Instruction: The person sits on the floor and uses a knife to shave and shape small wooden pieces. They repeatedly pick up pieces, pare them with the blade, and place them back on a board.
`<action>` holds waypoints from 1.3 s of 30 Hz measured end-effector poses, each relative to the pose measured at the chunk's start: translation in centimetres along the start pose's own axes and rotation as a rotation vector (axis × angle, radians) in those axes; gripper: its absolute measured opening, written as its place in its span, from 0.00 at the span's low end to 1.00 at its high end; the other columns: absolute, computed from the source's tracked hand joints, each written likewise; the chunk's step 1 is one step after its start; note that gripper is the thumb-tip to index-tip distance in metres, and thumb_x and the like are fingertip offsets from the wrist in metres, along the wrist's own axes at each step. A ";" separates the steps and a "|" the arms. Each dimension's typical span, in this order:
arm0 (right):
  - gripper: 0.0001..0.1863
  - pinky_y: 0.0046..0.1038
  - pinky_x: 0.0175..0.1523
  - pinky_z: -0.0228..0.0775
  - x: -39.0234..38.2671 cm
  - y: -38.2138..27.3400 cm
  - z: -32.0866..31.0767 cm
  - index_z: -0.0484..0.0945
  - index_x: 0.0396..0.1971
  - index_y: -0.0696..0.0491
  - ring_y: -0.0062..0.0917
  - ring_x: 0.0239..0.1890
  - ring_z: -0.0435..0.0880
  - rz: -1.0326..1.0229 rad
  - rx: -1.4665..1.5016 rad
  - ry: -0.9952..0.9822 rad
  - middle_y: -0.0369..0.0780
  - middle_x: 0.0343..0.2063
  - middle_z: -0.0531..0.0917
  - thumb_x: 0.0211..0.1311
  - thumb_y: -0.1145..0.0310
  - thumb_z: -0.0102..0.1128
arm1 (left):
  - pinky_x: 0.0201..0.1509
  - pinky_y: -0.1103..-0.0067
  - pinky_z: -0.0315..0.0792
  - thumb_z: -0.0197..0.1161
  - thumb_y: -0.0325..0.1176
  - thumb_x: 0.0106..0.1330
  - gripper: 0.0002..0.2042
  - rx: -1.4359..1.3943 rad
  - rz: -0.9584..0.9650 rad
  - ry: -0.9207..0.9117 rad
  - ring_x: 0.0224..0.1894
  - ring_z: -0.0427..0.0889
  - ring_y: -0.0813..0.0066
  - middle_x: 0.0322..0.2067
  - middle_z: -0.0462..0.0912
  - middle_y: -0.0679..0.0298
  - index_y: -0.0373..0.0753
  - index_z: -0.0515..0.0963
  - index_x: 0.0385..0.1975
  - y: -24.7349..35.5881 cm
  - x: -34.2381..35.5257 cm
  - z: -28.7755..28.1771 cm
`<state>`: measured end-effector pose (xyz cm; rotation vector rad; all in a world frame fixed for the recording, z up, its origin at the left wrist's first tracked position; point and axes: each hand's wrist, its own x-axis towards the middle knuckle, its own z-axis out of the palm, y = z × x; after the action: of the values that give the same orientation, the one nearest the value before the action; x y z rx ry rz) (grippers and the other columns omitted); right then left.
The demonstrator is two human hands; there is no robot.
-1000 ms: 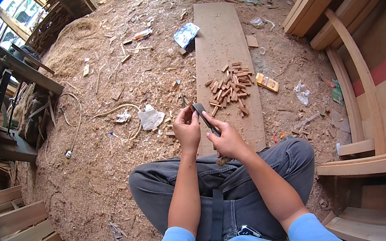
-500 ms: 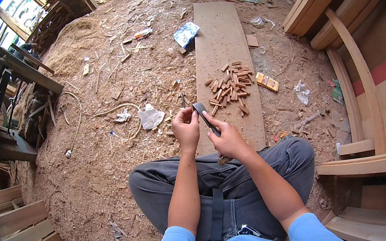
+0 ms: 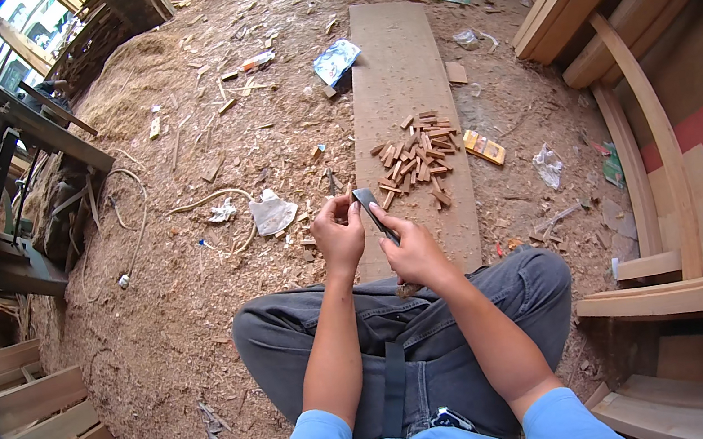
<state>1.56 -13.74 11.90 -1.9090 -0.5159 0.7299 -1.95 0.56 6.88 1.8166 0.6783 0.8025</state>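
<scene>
My right hand [image 3: 416, 253] is closed around a chisel [image 3: 364, 197], a dark tool with a broad flat blade. Its brown handle end shows below my palm, over my lap. Beside the blade, my left hand [image 3: 340, 232] pinches a small wooden piece [image 3: 351, 190], whose tip shows above the fingers; the rest is hidden. The left thumb is close against the blade's edge. Just beyond both hands, a heap of small wooden pieces [image 3: 420, 153] lies on a long flat board [image 3: 390, 50] that runs away from me.
Shavings cover the ground. Right of the board lies a yellow packet [image 3: 483, 147]; a blue-white wrapper [image 3: 337, 62] touches its left edge. A white scrap [image 3: 273, 212] and a cable [image 3: 127, 176] lie left. Timber [image 3: 660, 128] stands at right, a dark frame [image 3: 9, 180] at left.
Both hands keep nearly the same place and grip, with the blade beside the left fingers. The whole view has shifted slightly; the wooden heap looks unchanged.
</scene>
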 end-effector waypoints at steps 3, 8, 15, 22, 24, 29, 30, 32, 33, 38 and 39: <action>0.30 0.30 0.19 0.73 -0.3 -0.7 0.1 0.66 0.69 0.41 0.20 0.12 0.76 0.039 0.058 -0.033 0.36 0.14 0.75 0.66 0.73 0.50 | 0.32 0.80 0.76 0.66 0.24 0.60 0.04 0.075 -0.017 0.018 0.25 0.84 0.76 0.24 0.86 0.60 0.31 0.83 0.33 0.0 0.0 0.0; 0.29 0.34 0.27 0.75 -0.5 -1.3 -0.6 0.68 0.67 0.46 0.29 0.17 0.81 0.135 0.109 -0.085 0.48 0.20 0.80 0.64 0.72 0.51 | 0.33 0.79 0.76 0.67 0.24 0.59 0.04 0.055 -0.044 -0.021 0.26 0.84 0.75 0.24 0.86 0.60 0.31 0.82 0.32 0.1 -0.1 -0.2; 0.29 0.36 0.34 0.74 0.8 -0.1 -0.1 0.69 0.66 0.47 0.37 0.24 0.84 -0.002 0.026 0.124 0.55 0.28 0.83 0.62 0.70 0.52 | 0.31 0.81 0.75 0.67 0.24 0.60 0.04 0.036 -0.062 -0.087 0.26 0.83 0.80 0.25 0.86 0.61 0.31 0.83 0.31 -0.4 -1.4 1.6; 0.30 0.34 0.26 0.76 -0.4 -0.6 -0.3 0.68 0.67 0.46 0.29 0.15 0.81 0.132 0.074 -0.083 0.48 0.22 0.82 0.63 0.72 0.50 | 0.32 0.79 0.76 0.66 0.24 0.59 0.03 -0.025 -0.152 -0.001 0.26 0.84 0.76 0.25 0.86 0.60 0.31 0.83 0.30 -1.9 0.0 0.5; 0.30 0.34 0.25 0.76 -0.4 -1.0 -0.3 0.68 0.68 0.46 0.29 0.15 0.81 0.144 0.079 -0.064 0.47 0.20 0.81 0.63 0.72 0.49 | 0.32 0.79 0.76 0.66 0.24 0.60 0.03 0.035 -0.066 -0.005 0.26 0.85 0.75 0.24 0.86 0.60 0.31 0.82 0.30 -1.8 -0.3 0.4; 0.30 0.34 0.23 0.75 -0.1 -1.0 -0.1 0.68 0.68 0.46 0.27 0.15 0.80 0.152 0.088 -0.048 0.47 0.20 0.81 0.63 0.73 0.49 | 0.31 0.82 0.74 0.66 0.23 0.60 0.03 0.043 -0.089 -0.028 0.25 0.81 0.82 0.24 0.84 0.64 0.31 0.82 0.31 -1.3 -0.4 0.6; 0.30 0.34 0.23 0.75 -0.1 -0.9 -0.1 0.67 0.68 0.46 0.27 0.15 0.80 0.182 0.093 -0.064 0.47 0.20 0.81 0.63 0.73 0.49 | 0.31 0.82 0.74 0.66 0.23 0.60 0.03 0.038 -0.098 -0.018 0.25 0.81 0.82 0.24 0.84 0.64 0.31 0.82 0.31 -1.3 -0.3 0.6; 0.31 0.31 0.21 0.74 -0.2 -0.7 -0.1 0.65 0.69 0.43 0.22 0.14 0.77 0.189 0.118 -0.104 0.40 0.17 0.77 0.65 0.73 0.50 | 0.31 0.82 0.74 0.66 0.23 0.60 0.03 0.033 -0.093 -0.009 0.25 0.81 0.82 0.24 0.84 0.64 0.31 0.82 0.31 -1.4 -0.3 0.5; 0.31 0.29 0.20 0.74 -0.2 -0.7 -0.1 0.64 0.70 0.41 0.20 0.14 0.75 0.222 0.134 -0.125 0.36 0.15 0.76 0.67 0.73 0.51 | 0.31 0.82 0.74 0.66 0.23 0.60 0.03 0.031 -0.082 -0.012 0.25 0.81 0.82 0.24 0.84 0.64 0.31 0.82 0.31 -1.4 -0.4 0.5; 0.31 0.30 0.20 0.74 0.0 -0.6 0.2 0.65 0.70 0.43 0.20 0.14 0.76 0.138 0.108 -0.038 0.37 0.16 0.77 0.66 0.73 0.50 | 0.31 0.82 0.74 0.66 0.23 0.60 0.03 0.048 -0.102 -0.054 0.25 0.81 0.81 0.24 0.84 0.63 0.31 0.82 0.31 -1.2 -0.5 0.7; 0.31 0.30 0.20 0.75 0.0 -0.6 0.1 0.65 0.70 0.44 0.20 0.14 0.76 0.174 0.112 -0.051 0.37 0.16 0.77 0.66 0.73 0.50 | 0.31 0.81 0.74 0.66 0.23 0.60 0.03 0.041 -0.109 -0.047 0.25 0.81 0.81 0.24 0.84 0.63 0.31 0.82 0.31 -1.1 -0.5 0.7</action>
<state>1.45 -13.43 12.45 -1.8498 -0.3360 0.9037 -1.79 0.20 5.50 1.8131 0.7616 0.6763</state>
